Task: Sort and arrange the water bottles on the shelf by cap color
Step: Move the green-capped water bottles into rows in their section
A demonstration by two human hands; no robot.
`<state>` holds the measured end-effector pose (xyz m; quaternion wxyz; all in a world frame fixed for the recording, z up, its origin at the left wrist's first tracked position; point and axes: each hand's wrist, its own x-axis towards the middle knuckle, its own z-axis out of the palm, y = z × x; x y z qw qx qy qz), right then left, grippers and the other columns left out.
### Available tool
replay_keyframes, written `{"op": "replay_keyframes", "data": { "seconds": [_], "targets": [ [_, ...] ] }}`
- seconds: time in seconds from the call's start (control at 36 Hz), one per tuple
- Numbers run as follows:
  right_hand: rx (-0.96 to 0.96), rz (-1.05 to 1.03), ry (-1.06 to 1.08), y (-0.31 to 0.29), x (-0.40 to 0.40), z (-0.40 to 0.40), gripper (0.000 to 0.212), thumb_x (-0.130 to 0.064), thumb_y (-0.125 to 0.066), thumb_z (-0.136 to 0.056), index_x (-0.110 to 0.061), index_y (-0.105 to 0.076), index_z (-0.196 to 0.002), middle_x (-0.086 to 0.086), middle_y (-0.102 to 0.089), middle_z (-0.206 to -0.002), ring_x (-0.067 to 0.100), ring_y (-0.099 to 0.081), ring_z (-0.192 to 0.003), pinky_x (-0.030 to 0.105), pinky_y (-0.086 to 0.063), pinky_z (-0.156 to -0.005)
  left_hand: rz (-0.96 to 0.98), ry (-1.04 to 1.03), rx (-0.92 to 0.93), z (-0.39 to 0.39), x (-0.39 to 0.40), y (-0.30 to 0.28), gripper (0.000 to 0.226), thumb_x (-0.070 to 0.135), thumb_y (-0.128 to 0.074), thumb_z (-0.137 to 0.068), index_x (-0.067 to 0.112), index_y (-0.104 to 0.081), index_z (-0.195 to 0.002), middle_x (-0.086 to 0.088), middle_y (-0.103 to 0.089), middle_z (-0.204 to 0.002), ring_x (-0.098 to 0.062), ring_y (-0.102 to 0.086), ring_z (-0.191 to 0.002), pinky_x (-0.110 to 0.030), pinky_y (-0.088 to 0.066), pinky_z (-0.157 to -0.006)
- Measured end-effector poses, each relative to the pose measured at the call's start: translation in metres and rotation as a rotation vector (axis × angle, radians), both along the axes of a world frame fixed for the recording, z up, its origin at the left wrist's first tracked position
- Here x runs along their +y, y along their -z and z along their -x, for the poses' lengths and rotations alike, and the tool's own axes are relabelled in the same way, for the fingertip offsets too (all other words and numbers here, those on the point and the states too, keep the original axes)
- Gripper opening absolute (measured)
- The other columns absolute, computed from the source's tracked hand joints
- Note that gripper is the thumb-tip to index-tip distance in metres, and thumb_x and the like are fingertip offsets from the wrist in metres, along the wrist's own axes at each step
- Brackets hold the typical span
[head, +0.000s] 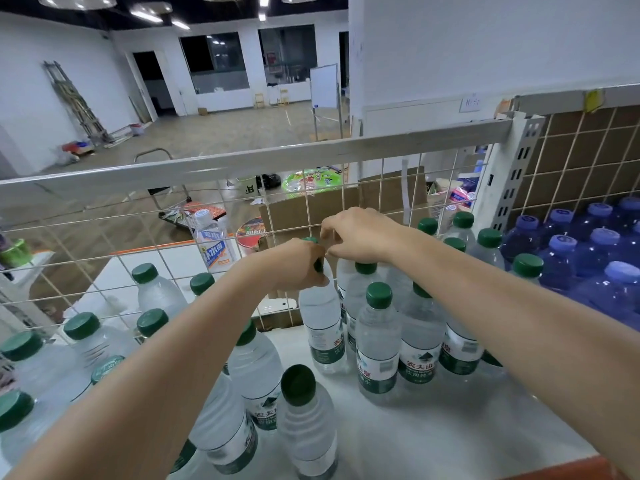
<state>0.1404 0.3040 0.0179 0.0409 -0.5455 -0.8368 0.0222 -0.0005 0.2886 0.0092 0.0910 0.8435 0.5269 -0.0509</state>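
Shelf [398, 441], white deck, wire grid back [377, 188].

Green-capped bottles [378, 341] stand in a cluster at centre. More green caps lie scattered to the left, several leaning or tipped. Blue-capped bottles [568, 261], tinted blue, are packed in the next bay to the right, beyond the upright post [509, 174].

Left hand [300, 265] curls round the neck and cap of one green-capped bottle [320, 327] at the cluster's left edge; the bottle stands upright on the deck. Right hand [360, 235] hovers over the rear of the cluster, fingers bent down toward a cap; whether it actually pinches anything, I cannot tell.

Handling, as judged:
- Bottles look full, so moderately heavy for their size; top-heavy when lifted by the cap.
- Thin clear plastic walls, ribbed; likely to flex if squeezed mid-body. Not fragile.
- Smooth wet-look surface and glossy label could slip in the palm.
- Best hold: neck just under the cap, where the collar gives a ledge, or the ridged cap itself.
- Packed neighbours touch; lifting straight up avoids toppling them.
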Motion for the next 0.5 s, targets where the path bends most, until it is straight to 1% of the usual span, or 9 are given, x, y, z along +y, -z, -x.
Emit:
{"op": "replay_keyframes", "data": {
  "seconds": [0.08,0.19,0.28,0.33,0.39,0.42,0.5],
  "targets": [
    [0.023,0.012,0.002,0.000,-0.002,0.000,0.029,-0.028,-0.056,-0.094,-0.022,-0.057,-0.122,0.000,-0.063,-0.117,0.019,-0.056,-0.103,0.038,-0.047,-0.089,-0.001,0.007,-0.001,0.000,-0.001,0.000,0.026,0.031,-0.058,-0.093,0.013,-0.054,-0.112,0.001,-0.048,-0.091,-0.019,-0.048,-0.082,-0.026,-0.038,-0.070],
    [0.043,0.025,0.002,0.001,-0.006,-0.002,0.028,-0.028,-0.056,-0.094,-0.022,-0.058,-0.122,-0.001,-0.063,-0.116,0.017,-0.055,-0.097,0.036,-0.046,-0.087,-0.020,0.023,0.004,-0.001,-0.004,0.003,0.028,0.030,-0.057,-0.093,0.011,-0.054,-0.114,0.000,-0.049,-0.094,-0.019,-0.048,-0.083,-0.025,-0.039,-0.071],
    [0.054,0.046,0.009,0.002,-0.008,-0.002,0.027,-0.027,-0.056,-0.094,-0.023,-0.059,-0.120,-0.001,-0.063,-0.114,0.018,-0.056,-0.098,0.036,-0.047,-0.088,-0.010,0.025,0.041,-0.002,-0.004,0.002,0.031,0.031,-0.055,-0.094,0.011,-0.052,-0.118,-0.001,-0.050,-0.097,-0.019,-0.047,-0.085,-0.026,-0.039,-0.074],
    [0.071,0.052,0.014,0.002,-0.010,-0.002,0.027,-0.026,-0.056,-0.094,-0.022,-0.059,-0.120,-0.001,-0.062,-0.112,0.017,-0.055,-0.095,0.034,-0.048,-0.085,0.013,0.021,0.040,-0.001,-0.004,-0.001,0.038,0.033,-0.056,-0.093,0.013,-0.050,-0.125,-0.003,-0.054,-0.105,-0.020,-0.049,-0.090,-0.028,-0.042,-0.078],
    [0.084,0.053,0.010,0.001,-0.012,-0.001,0.027,-0.024,-0.056,-0.093,-0.022,-0.059,-0.120,-0.001,-0.061,-0.109,0.017,-0.054,-0.092,0.032,-0.047,-0.082,0.033,-0.007,-0.004,0.003,-0.003,-0.003,0.048,0.034,-0.059,-0.091,0.019,-0.045,-0.134,-0.004,-0.057,-0.119,-0.021,-0.051,-0.096,-0.030,-0.044,-0.083],
    [0.090,0.051,0.007,0.000,-0.013,-0.001,0.027,-0.023,-0.056,-0.093,-0.022,-0.059,-0.120,-0.002,-0.061,-0.108,0.017,-0.053,-0.091,0.031,-0.046,-0.080,0.038,-0.024,-0.028,0.005,-0.004,-0.005,0.051,0.035,-0.060,-0.090,0.021,-0.044,-0.137,-0.004,-0.056,-0.123,-0.020,-0.051,-0.095,-0.029,-0.043,-0.083],
    [0.108,0.043,0.003,-0.002,-0.016,0.003,0.027,-0.024,-0.056,-0.093,-0.023,-0.060,-0.120,-0.005,-0.060,-0.105,0.018,-0.055,-0.093,0.031,-0.046,-0.078,0.013,-0.049,-0.028,0.014,-0.007,-0.014,0.054,0.042,-0.061,-0.088,0.019,-0.045,-0.135,-0.003,-0.057,-0.125,-0.017,-0.051,-0.094,-0.028,-0.044,-0.085]
  ]
}}
